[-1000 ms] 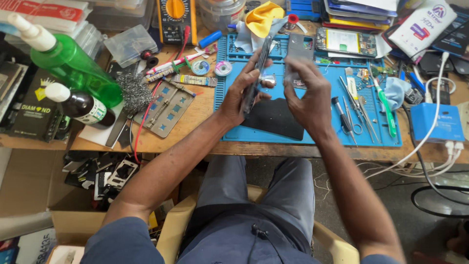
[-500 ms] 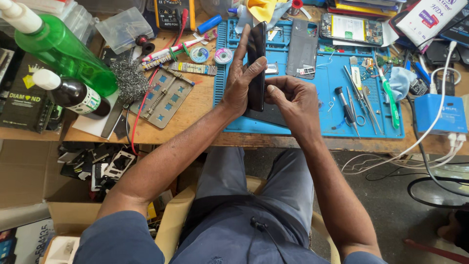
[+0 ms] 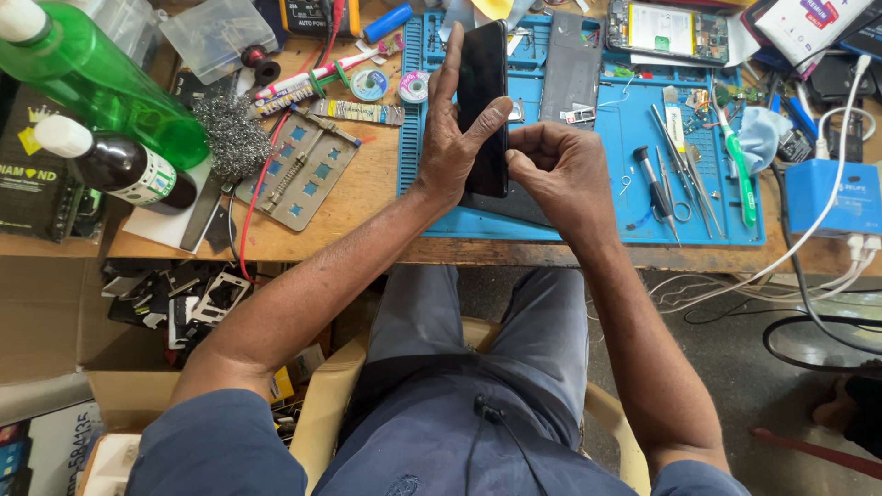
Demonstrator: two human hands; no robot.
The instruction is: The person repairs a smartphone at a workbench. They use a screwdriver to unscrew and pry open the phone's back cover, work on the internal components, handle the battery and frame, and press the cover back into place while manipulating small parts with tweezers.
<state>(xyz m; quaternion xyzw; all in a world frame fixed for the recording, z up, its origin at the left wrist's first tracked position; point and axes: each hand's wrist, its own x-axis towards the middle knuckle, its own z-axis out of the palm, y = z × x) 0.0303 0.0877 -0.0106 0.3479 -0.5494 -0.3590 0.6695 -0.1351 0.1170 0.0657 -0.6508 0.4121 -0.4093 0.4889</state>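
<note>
Phone [image 3: 482,101], black and slim, stood nearly upright in your left hand [image 3: 450,138], above the blue work mat [image 3: 597,197] at the bench edge. Far to the left of your fingers lay a green spray bottle [image 3: 101,87] and a dark bottle with a white cap [image 3: 119,165], then a wad of steel wool [image 3: 228,138] and a grey metal stencil plate [image 3: 303,170] closer in. Your left fingers were wrapped round the phone's left edge, index finger stretched up along it, thumb [image 3: 487,118] pressed across its dark face; the hand was closed on it firmly. Just right of that thumb, your right hand [image 3: 560,170] was curled almost into a fist, fingertips meeting the phone's lower right edge; whether it pinched anything small, you could not tell. Beyond your right knuckles lay tweezers and screwdrivers [image 3: 675,174], a green-handled tool [image 3: 740,174], and a blue box with white cables [image 3: 831,197].
</note>
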